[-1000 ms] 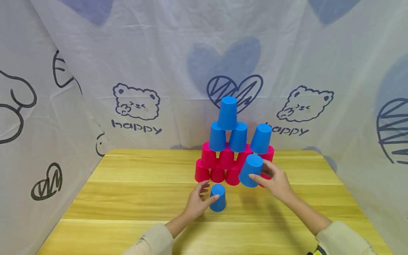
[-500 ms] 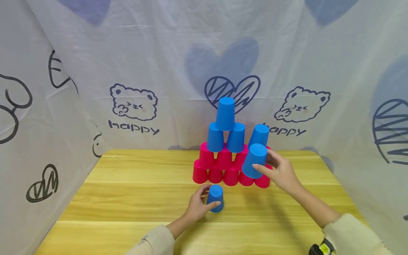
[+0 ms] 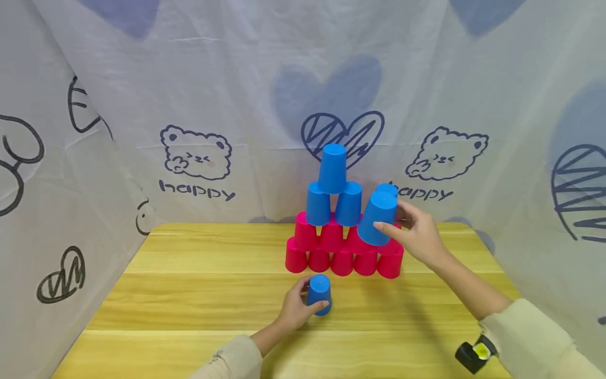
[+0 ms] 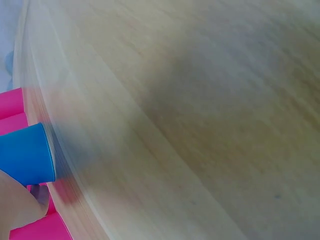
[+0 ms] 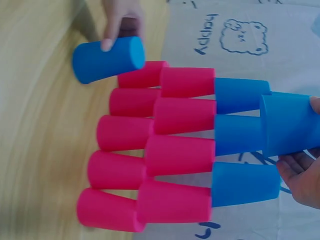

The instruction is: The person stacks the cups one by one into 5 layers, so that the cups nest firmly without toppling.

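My left hand (image 3: 294, 308) holds a blue cup (image 3: 319, 292), upside down on the table in front of the stack, thumb at its near side. The right wrist view shows this blue cup (image 5: 105, 60) sideways. Raised at the stack's right side, my right hand (image 3: 421, 237) grips another upside-down blue cup (image 3: 379, 216) between thumb and fingers. Behind it, one blue cup (image 3: 387, 188) of the third row is mostly hidden. Two more blue cups (image 3: 318, 205) in that row carry a top blue cup (image 3: 333, 168). Two rows of pink cups (image 3: 342, 263) form the base.
The stack stands toward the back of the wooden table (image 3: 199, 295). A white curtain (image 3: 265, 173) with printed hearts and bears hangs behind and at both sides. A dark strapped device (image 3: 473, 355) sits at my right sleeve.
My right hand has lifted its blue cup from in front of the pink rows to third-row height. The left hand's fingers and thumb have closed in around the cup on the table.
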### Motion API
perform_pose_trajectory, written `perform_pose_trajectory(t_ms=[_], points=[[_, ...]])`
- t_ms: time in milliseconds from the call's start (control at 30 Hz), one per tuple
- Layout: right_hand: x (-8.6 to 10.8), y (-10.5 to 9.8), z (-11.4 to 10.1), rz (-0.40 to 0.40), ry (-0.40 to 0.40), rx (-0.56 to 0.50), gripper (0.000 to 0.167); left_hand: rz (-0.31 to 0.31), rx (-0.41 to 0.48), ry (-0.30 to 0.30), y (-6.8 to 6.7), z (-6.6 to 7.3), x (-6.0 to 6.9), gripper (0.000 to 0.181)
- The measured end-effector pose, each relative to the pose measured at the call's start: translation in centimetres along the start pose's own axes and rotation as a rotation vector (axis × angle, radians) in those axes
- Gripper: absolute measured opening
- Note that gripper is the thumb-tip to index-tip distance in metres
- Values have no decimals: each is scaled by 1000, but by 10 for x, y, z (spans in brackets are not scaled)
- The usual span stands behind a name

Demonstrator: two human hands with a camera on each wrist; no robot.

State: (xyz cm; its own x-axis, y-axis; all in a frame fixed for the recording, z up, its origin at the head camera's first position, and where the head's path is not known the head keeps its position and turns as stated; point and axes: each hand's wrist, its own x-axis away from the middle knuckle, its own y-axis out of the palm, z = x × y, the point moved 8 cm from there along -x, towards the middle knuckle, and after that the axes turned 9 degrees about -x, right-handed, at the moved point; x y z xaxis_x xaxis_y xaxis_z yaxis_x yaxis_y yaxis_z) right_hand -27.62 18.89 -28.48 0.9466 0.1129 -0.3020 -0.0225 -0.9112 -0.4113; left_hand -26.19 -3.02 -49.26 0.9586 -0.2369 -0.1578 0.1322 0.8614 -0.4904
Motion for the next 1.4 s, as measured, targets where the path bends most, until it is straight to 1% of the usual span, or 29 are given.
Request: perform_pose_trajectory(t_ms=[67, 233, 333, 500, 700, 900, 1167, 1300, 1400], points=[[-5, -2, -3, 13, 4, -6, 58, -3, -9, -5, 0, -1, 1, 58], [-13, -4, -5, 40, 47, -23, 59, -14, -28, -29, 2, -4, 2, 59], [-16, -5, -6, 50, 61, -24, 60, -6, -26, -29, 2, -5, 3, 59], [-22, -8, -11, 61, 47, -32, 60, 11, -30, -17, 2, -7, 4, 57], [-30, -12, -17, 78, 37, -21, 60, 12, -25, -11, 3, -7, 4, 58], [-39, -13, -21, 76, 14, -1, 58, 12, -34, -13, 4, -8, 4, 58], [-52, -15, -27, 91, 18, 4, 58, 27, -50, 2, 3, -10, 6, 54], [-57, -16, -27, 107, 20, -2, 57, 36, -60, -2, 1, -11, 5, 53], [-60, -16, -25, 116, 34, 0, 58, 41, -67, -18, -1, -12, 5, 53]])
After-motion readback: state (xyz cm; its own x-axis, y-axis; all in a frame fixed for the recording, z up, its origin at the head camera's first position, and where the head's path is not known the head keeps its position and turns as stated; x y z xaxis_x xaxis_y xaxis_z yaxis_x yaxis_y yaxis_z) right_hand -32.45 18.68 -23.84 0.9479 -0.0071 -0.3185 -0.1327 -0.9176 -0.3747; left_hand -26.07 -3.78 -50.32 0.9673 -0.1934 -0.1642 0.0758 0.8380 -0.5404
